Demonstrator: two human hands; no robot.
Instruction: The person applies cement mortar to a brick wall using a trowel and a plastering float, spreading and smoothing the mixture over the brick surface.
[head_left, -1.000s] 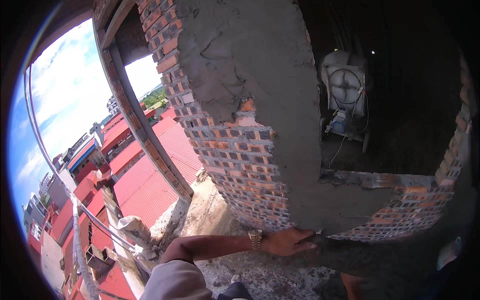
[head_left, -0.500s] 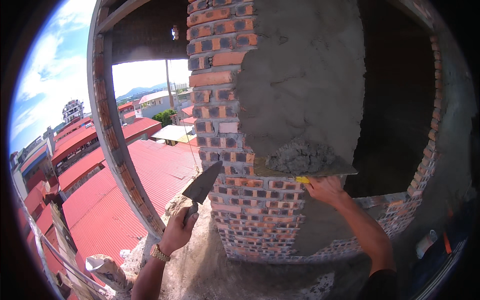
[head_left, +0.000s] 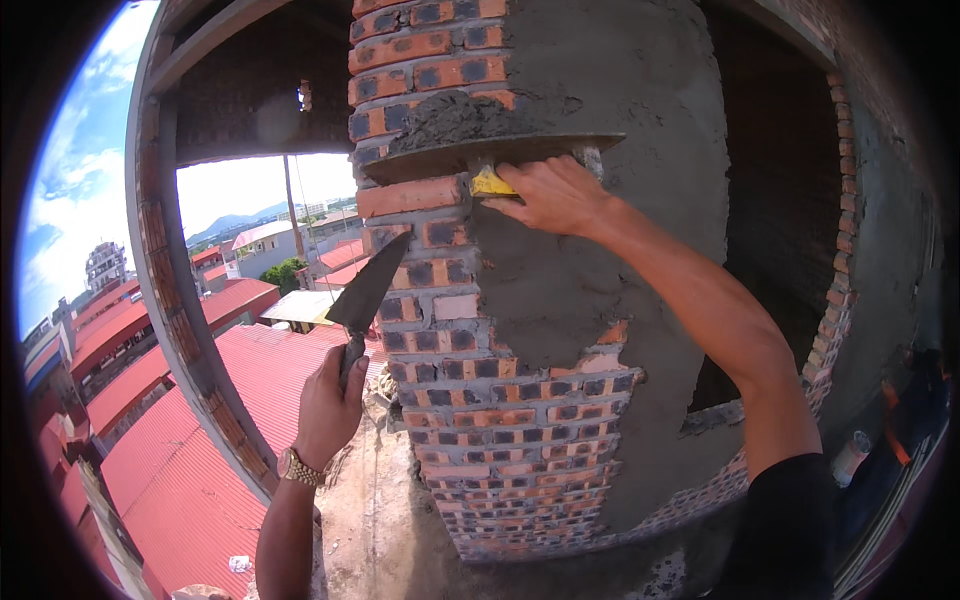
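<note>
My right hand (head_left: 560, 195) is closed round the yellow handle of a plastering float (head_left: 430, 165), raised against the brick pillar (head_left: 520, 430). A heap of wet grey mortar (head_left: 455, 118) lies along the float's upper side, against the bricks. In my left hand (head_left: 332, 405) is a pointing trowel (head_left: 368, 285), its dark blade tilted up and to the right, just below the float's left end. Smooth grey plaster (head_left: 625, 90) covers the right part of the pillar, with a ragged edge toward the bare bricks on the left.
A dark opening (head_left: 775, 200) lies right of the pillar, edged with bricks. To the left, a concrete and brick frame (head_left: 165, 260) borders an open drop over red metal roofs (head_left: 235, 430). A pale ledge (head_left: 375, 510) runs below. A whitish container (head_left: 850, 455) stands at the lower right.
The float with its mortar has gone up and left from the pillar's middle to the bare bricks higher up. The trowel and left hand have risen slightly leftward; the view has shifted too.
</note>
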